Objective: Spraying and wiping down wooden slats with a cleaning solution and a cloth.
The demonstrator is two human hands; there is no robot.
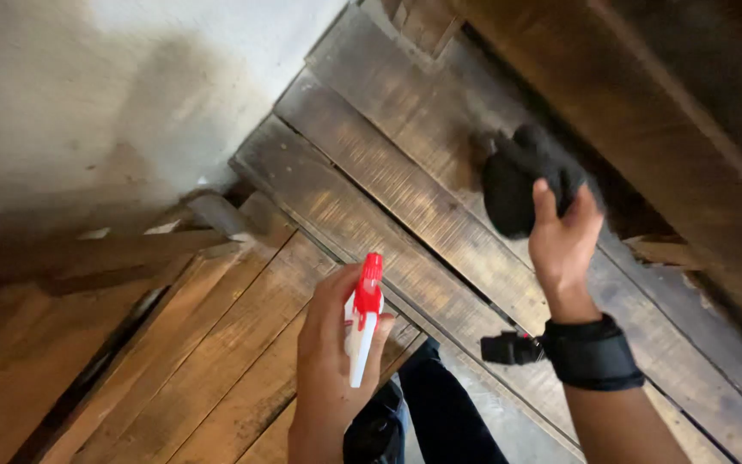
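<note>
Two grips: left hand (330, 344) clasps spray bottle (362, 314); right hand (562, 245) presses black cloth (521, 176) against plank (405, 185) edge.

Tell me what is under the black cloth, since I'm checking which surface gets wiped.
The black cloth, pressed by the right hand, lies on a dark-stained wooden plank. The wood directly beneath it is covered and cannot be seen.
</note>
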